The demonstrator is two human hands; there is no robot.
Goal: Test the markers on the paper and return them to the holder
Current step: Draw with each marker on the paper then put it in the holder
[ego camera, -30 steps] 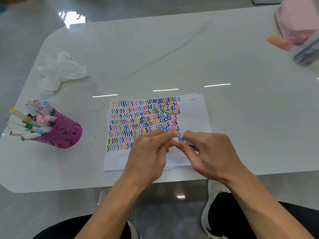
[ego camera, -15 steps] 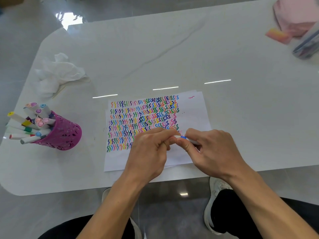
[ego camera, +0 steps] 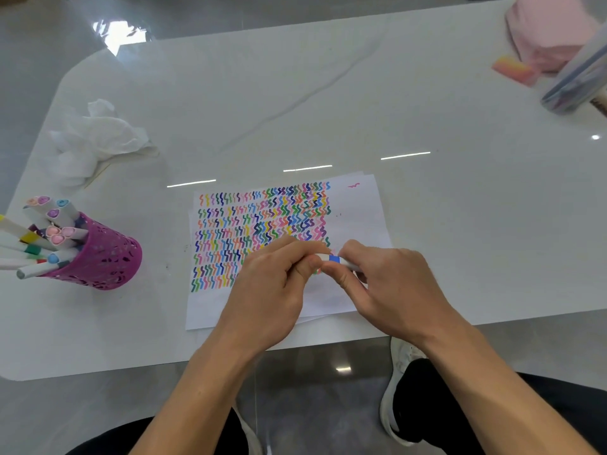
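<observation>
L hand point(ego camera: 269, 290) & R hand point(ego camera: 391, 290) pinch blue-banded marker point(ego camera: 331, 258) over paper point(ego camera: 361, 208), prob. working its cap. Return spot: purple holder point(ego camera: 108, 257), 9 o'clock.

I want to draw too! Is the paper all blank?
No, rows of colourful squiggles cover most of the paper.

The white marker with a blue band point(ego camera: 332, 259) is mostly hidden between the left grip point(ego camera: 272, 290) and right grip point(ego camera: 391, 287), which pinch it at lower centre; its tip cannot be told. The frame's left edge cuts off the white markers point(ego camera: 10, 240) leaning from the magenta perforated holder point(ego camera: 105, 261). The upper right corner crops a pink lump point(ego camera: 551, 27) and a blurred clear case point(ego camera: 578, 80).
</observation>
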